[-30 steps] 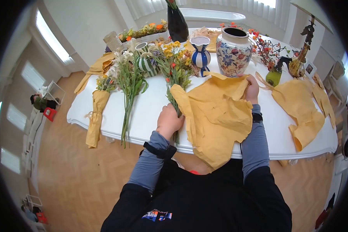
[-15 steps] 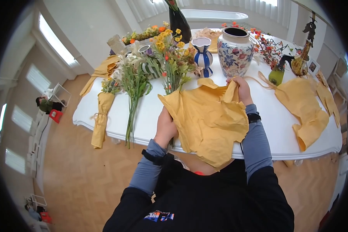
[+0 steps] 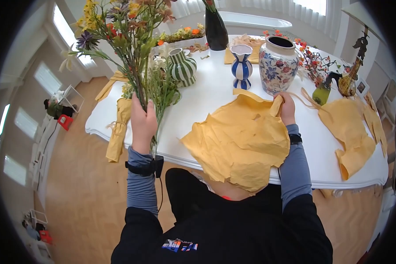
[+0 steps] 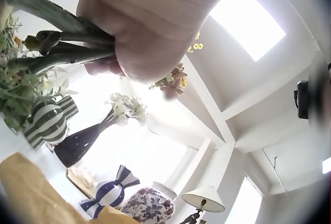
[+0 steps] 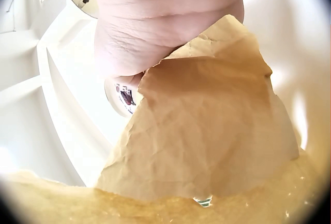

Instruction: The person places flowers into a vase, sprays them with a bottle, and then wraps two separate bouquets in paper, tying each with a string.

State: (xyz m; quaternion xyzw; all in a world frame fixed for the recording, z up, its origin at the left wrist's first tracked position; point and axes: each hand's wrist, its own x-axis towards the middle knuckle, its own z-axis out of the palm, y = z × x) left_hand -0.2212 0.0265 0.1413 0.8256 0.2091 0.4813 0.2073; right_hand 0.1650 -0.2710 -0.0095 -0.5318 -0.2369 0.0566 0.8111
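A mixed bouquet (image 3: pixel 127 44) of yellow, purple and orange flowers stands raised at the left, its stems gripped by my left hand (image 3: pixel 144 125). In the left wrist view several green stems (image 4: pixel 62 48) come out from under the palm (image 4: pixel 150 22). My right hand (image 3: pixel 287 108) pinches the upper right edge of a crumpled yellow paper sheet (image 3: pixel 242 141), which hangs over the table's front edge. The right wrist view has the paper (image 5: pixel 201 131) below that hand (image 5: pixel 165 22), fingertips hidden.
On the white table (image 3: pixel 180 149) stand a green-striped vase (image 3: pixel 182 67), a blue-striped vase (image 3: pixel 242 68), a floral vase (image 3: pixel 277 66) and a dark vase (image 3: pixel 215 31). A wrapped bunch (image 3: pixel 117 132) lies left, more yellow paper (image 3: pixel 350 132) right, near a green spray bottle (image 3: pixel 322 93).
My left hand has moved left and lifted the bouquet away from the paper. The right hand keeps its hold on the paper, which now lies more spread out.
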